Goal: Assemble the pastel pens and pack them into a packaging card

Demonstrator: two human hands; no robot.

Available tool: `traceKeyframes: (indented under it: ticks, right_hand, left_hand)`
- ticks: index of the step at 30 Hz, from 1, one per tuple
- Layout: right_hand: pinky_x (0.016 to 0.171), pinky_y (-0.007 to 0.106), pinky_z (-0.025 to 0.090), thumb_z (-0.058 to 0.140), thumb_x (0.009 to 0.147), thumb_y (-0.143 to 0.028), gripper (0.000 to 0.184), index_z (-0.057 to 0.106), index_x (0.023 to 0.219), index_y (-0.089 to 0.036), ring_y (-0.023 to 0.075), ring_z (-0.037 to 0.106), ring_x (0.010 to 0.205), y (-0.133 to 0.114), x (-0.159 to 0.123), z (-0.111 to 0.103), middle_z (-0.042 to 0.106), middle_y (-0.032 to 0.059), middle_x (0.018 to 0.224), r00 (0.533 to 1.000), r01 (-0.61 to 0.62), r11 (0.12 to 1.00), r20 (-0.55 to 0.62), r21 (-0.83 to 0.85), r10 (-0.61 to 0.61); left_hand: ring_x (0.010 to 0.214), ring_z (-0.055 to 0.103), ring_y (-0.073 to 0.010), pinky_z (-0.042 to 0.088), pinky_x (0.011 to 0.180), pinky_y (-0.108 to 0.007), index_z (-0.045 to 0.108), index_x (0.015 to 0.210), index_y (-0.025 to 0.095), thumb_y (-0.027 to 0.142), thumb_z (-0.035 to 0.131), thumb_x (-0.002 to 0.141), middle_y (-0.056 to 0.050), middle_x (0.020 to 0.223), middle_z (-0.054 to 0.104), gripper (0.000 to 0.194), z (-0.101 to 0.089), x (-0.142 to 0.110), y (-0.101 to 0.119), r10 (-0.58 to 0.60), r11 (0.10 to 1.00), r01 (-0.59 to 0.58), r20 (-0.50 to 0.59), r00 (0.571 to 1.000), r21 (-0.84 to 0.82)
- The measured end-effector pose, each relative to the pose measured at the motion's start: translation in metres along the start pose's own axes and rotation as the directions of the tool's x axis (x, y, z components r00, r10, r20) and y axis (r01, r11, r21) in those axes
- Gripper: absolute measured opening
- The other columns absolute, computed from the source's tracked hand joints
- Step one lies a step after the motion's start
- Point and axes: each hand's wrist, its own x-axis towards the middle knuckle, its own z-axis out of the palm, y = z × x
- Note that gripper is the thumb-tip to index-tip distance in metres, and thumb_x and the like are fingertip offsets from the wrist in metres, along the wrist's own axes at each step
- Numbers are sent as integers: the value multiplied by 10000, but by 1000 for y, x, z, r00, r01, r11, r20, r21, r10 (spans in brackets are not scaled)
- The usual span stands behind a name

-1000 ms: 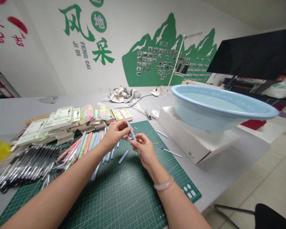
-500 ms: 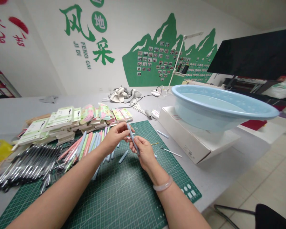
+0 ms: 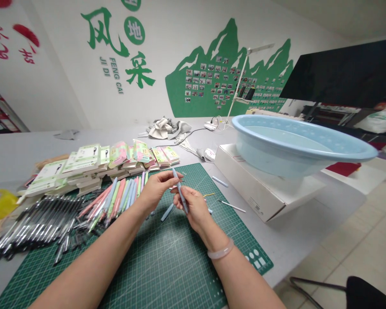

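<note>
Both hands meet over the green cutting mat (image 3: pixel 154 266) on a slim light-blue pen (image 3: pixel 181 191), tilted with its tapered end up. Its lower part is gripped by my right hand (image 3: pixel 195 208), closed with the thumb along the barrel. My left hand (image 3: pixel 157 186) is closed near the upper end, thumb and fingers pinched there; its fingertips are partly hidden. Just below my hands a light-blue pen part (image 3: pixel 167 212) lies on the mat. To the right are another light-blue pen piece (image 3: pixel 220 182) and a thin pen refill (image 3: pixel 232 206).
Left of my arms lie a row of pastel pens (image 3: pixel 119 195) and a pile of clear, black-ended pens (image 3: pixel 41 223). Behind them are stacked small boxes (image 3: pixel 83 161). A blue basin (image 3: pixel 276 159) stands on a white carton (image 3: pixel 254 189) at right. Yellow tape (image 3: pixel 1 204) sits far left.
My left hand has shifted slightly down, its fingers still at the pen's upper end. The pen and my right hand have barely moved. Light-blue pens beneath the left forearm are now more covered.
</note>
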Motion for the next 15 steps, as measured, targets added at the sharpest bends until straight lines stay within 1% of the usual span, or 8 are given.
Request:
traceKeyframes:
  ticks: [2, 4, 6, 7, 9, 12, 13, 15]
  right_hand:
    - [473, 194, 315, 603, 804, -455, 326, 624, 774, -131, 73, 455, 496, 1, 0, 0, 603, 25, 612, 1000, 1, 1000, 12, 12, -1]
    - [471, 185, 311, 698, 736, -389, 261, 615, 814, -154, 66, 443, 491, 2, 0, 0, 589, -9, 614, 1000, 20, 1000, -16, 20, -20]
    - [468, 182, 318, 772, 654, -324, 272, 598, 794, -169, 66, 450, 483, 2, 0, 0, 579, -32, 598, 997, 42, 999, -65, 10, -41]
    - [469, 183, 329, 780, 641, -317, 273, 592, 771, -167, 72, 467, 486, 2, 0, 0, 587, -28, 598, 996, 43, 999, -79, 3, -43]
    - [483, 193, 360, 728, 701, -378, 264, 606, 764, -152, 88, 510, 512, 2, -1, 0, 616, 5, 619, 998, 10, 1000, -57, 4, -9]
    - [494, 199, 376, 609, 799, -461, 330, 636, 811, -132, 90, 518, 524, 1, -1, 1, 628, 36, 642, 998, -50, 998, 33, 42, 49]
    - [482, 197, 366, 606, 802, -462, 329, 637, 817, -135, 84, 503, 509, 1, -1, 2, 623, 31, 640, 998, -52, 997, 40, 58, 50]
    - [460, 188, 346, 689, 745, -402, 264, 622, 810, -154, 70, 476, 483, 2, 0, 2, 608, 3, 633, 1000, -27, 997, 7, 77, 27]
  left_hand:
    - [708, 575, -161, 445, 699, -278, 704, 919, 177, 336, 679, 723, -31, 777, 666, 253, -2, -1, -3, -9, 1000, 9, 8, 1000, -10]
    - [734, 581, -165, 445, 725, -280, 703, 911, 176, 330, 677, 727, -33, 800, 669, 242, -2, -1, -4, -1, 1000, 1, 3, 1000, -13]
    - [773, 586, -177, 442, 749, -283, 704, 901, 174, 330, 677, 725, -38, 824, 674, 236, -1, -2, -5, 15, 1000, -15, -6, 1000, -3]
    - [780, 587, -181, 442, 750, -283, 705, 898, 174, 333, 677, 724, -41, 833, 676, 238, -1, -2, -4, 18, 1000, -18, -7, 1000, 2]
    - [762, 584, -178, 441, 731, -279, 706, 905, 178, 343, 672, 727, -41, 833, 678, 245, -1, -3, -3, 15, 1000, -15, -3, 1000, 10]
    - [716, 578, -166, 439, 703, -273, 705, 921, 187, 350, 671, 728, -31, 793, 675, 255, -3, -4, -2, -2, 1000, 2, 3, 1000, 1]
    - [718, 580, -167, 439, 706, -274, 705, 923, 188, 349, 673, 726, -30, 789, 675, 256, -3, -4, -2, -6, 1000, 6, 4, 1000, -4]
    - [755, 589, -177, 440, 732, -279, 708, 918, 187, 343, 679, 721, -36, 807, 680, 252, -4, -4, -3, -4, 1000, 4, 0, 1000, -10]
